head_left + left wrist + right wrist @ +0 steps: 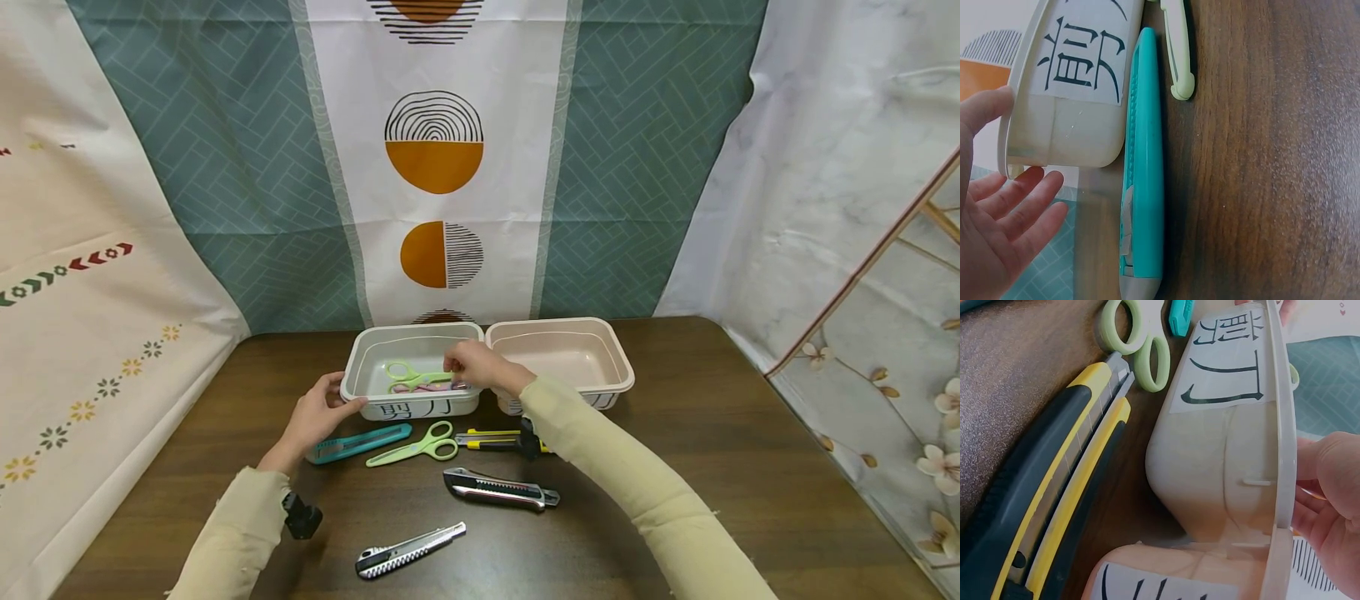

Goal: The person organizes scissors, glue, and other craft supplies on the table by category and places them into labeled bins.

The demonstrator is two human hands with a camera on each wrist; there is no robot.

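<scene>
My left hand rests at the left front corner of a white bin labelled with black characters. Its fingers are straight, and the thumb touches the bin's rim. My right hand reaches into the same bin, its fingers loosely curved just above green scissors and a pink pair lying inside. I see nothing held in the right hand, though the rim hides its fingertips. An empty pink bin stands against the white bin's right side.
On the brown table before the bins lie a teal utility knife, green scissors, a yellow-black knife, a grey-black knife and a silver knife. Patterned cloth hangs behind.
</scene>
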